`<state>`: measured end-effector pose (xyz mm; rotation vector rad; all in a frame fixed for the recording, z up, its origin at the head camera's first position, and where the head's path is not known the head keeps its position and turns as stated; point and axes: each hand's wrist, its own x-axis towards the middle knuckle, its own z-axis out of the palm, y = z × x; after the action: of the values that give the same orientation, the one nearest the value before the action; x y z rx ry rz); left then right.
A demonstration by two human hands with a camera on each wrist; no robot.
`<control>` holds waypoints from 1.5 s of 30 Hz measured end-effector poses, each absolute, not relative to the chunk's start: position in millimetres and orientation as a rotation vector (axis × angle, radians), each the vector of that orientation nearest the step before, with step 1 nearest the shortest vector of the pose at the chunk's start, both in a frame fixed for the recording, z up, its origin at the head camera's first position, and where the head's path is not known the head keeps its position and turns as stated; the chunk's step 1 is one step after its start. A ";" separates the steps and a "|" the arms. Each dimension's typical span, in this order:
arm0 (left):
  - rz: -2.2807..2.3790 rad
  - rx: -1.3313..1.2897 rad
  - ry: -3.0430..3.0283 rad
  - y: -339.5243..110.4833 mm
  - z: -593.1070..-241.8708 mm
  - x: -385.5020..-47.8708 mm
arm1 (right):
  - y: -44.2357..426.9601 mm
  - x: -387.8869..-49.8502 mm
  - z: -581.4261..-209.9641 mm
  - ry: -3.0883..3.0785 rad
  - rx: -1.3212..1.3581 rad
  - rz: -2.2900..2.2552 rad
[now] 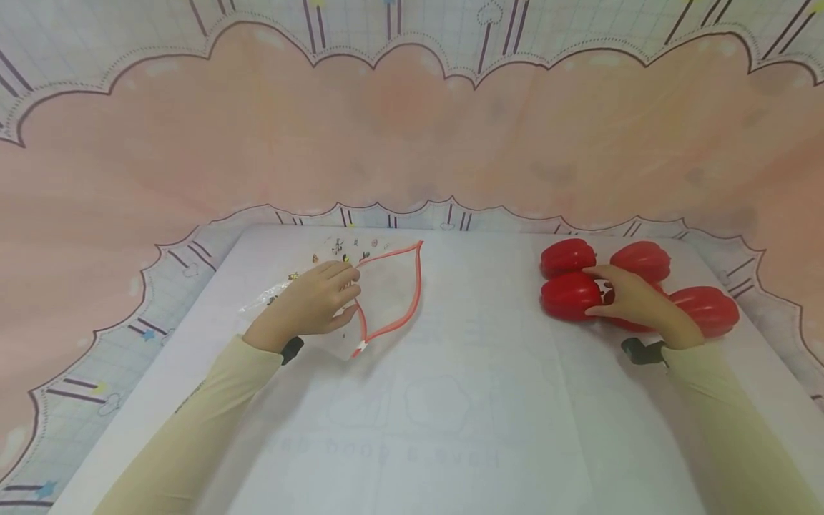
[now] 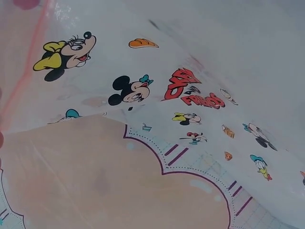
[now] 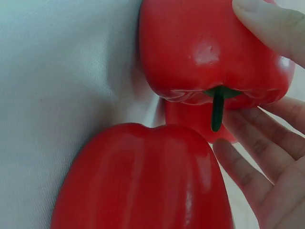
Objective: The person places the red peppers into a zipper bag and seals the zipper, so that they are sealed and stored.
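My left hand [image 1: 315, 300] holds the rim of a clear zip bag [image 1: 386, 332] with a red-orange edge, its mouth spread wide. Cartoon figures printed on the clear plastic [image 2: 138, 90] fill much of the left wrist view. Over at the right, my right hand [image 1: 637, 297] grips a red bell pepper [image 1: 566, 297], thumb on one side and fingers on the other. That pepper [image 3: 205, 47] shows a green stem in the right wrist view. Below it lies another red pepper [image 3: 143, 181], close to my fingertips.
More red peppers surround the right hand: one behind on the left [image 1: 568, 256], one behind on the right [image 1: 644, 259], one to the right [image 1: 704, 309]. A white sheet [image 1: 463, 400] covers the table. A peach scalloped cloth [image 1: 399, 143] hangs behind it.
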<state>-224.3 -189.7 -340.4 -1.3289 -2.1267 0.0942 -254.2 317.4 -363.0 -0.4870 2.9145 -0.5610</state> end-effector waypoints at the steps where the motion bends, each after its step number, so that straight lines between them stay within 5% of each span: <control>1: 0.090 -1.331 -2.125 -189.6 -340.2 -224.2 | 316.6 -254.0 -363.0 2.912 -0.490 -0.566; 45: 0.071 -1.433 -2.179 -183.6 -342.9 -231.2 | 305.0 -254.2 -368.5 2.856 -0.425 -0.763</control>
<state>-231.2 -183.6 -342.9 -1.4332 -2.1791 0.0712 -254.2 305.0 -368.5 -0.4251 2.8557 -0.7633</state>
